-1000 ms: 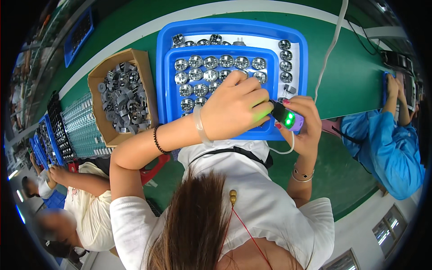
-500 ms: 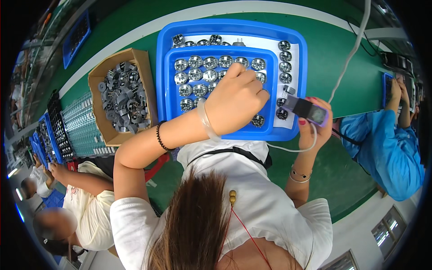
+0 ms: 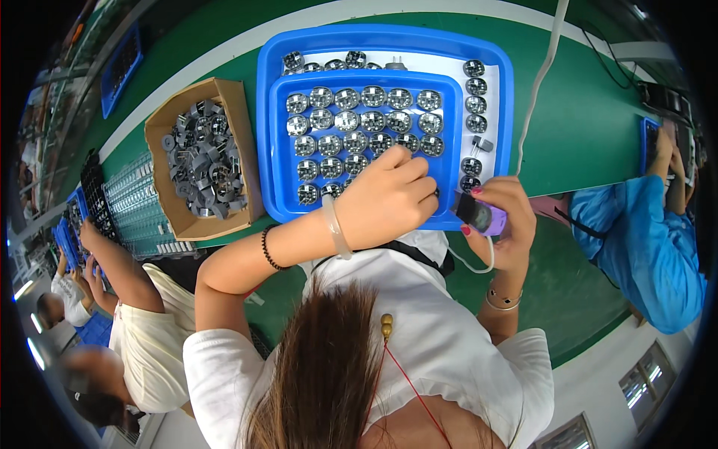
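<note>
My left hand (image 3: 395,196) is closed over the front of the smaller blue tray (image 3: 278,150), fingers curled downward. Whatever its fingertips hold or touch is hidden beneath it. Rows of round parts (image 3: 346,121) with shiny, circuit-like faces lie in this tray. At the tray's front right corner, my right hand (image 3: 508,224) grips a purple handheld device (image 3: 486,218) with a dark front end and a pale cable. The device's dark end points toward my left hand, apart from it. The smaller tray sits inside a larger blue tray (image 3: 389,31).
White paper in the larger tray bears more round parts (image 3: 476,104) along its right side, plus a two-pronged grey piece (image 3: 481,144). A cardboard box (image 3: 161,183) of grey pronged parts stands left. The cable (image 3: 538,82) hangs at right. Co-workers sit on both sides.
My left hand has moved toward me, uncovering more round parts. My right hand has brought the purple device left and nearer to me, beside the smaller tray's corner.
</note>
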`<state>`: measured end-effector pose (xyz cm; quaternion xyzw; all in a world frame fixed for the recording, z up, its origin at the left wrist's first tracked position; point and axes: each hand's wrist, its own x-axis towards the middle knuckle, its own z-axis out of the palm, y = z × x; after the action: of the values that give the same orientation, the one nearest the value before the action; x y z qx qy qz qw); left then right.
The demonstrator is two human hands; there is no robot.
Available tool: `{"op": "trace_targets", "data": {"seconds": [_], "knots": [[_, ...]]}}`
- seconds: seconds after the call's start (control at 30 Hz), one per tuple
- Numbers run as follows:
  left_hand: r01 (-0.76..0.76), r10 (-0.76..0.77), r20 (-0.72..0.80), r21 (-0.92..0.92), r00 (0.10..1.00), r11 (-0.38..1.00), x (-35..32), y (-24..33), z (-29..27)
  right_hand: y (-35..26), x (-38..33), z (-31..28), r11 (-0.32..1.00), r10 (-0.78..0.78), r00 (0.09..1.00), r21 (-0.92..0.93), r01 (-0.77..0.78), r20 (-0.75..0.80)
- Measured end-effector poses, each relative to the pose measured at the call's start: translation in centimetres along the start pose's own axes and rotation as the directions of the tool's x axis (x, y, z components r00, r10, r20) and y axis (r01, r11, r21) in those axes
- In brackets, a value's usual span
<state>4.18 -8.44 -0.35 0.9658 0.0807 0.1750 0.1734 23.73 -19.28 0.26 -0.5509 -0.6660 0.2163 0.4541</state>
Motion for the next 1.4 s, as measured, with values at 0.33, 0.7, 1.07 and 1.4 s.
{"op": "trace_targets", "data": {"seconds": [0.33, 0.7, 1.07, 1.4], "knots": [[0.114, -0.147, -0.266, -0.139, 0.953, 0.984, 0.2, 1.0, -0.7, -0.3, 0.2, 0.7, 0.997, -0.065, 0.998, -0.037, 0.064, -0.018], [0.147, -0.169, -0.221, -0.114, 0.960, 0.983, -0.7, 0.5, 0.4, 0.8, -1.4, 0.5, 0.938, 0.334, 0.841, 0.240, -0.251, -0.425], [0.292, -0.276, -0.232, 0.037, 0.933, 0.956, -0.2, 0.9, 0.6, 0.4, 0.6, 1.3, 0.988, 0.031, 0.977, 0.151, 0.001, -0.211], [0.274, -0.287, -0.205, -0.086, 0.936, 0.958, -1.0, 0.6, -0.6, 0.0, 6.1, 2.2, 0.971, 0.222, 0.968, 0.122, -0.208, -0.116]]}}
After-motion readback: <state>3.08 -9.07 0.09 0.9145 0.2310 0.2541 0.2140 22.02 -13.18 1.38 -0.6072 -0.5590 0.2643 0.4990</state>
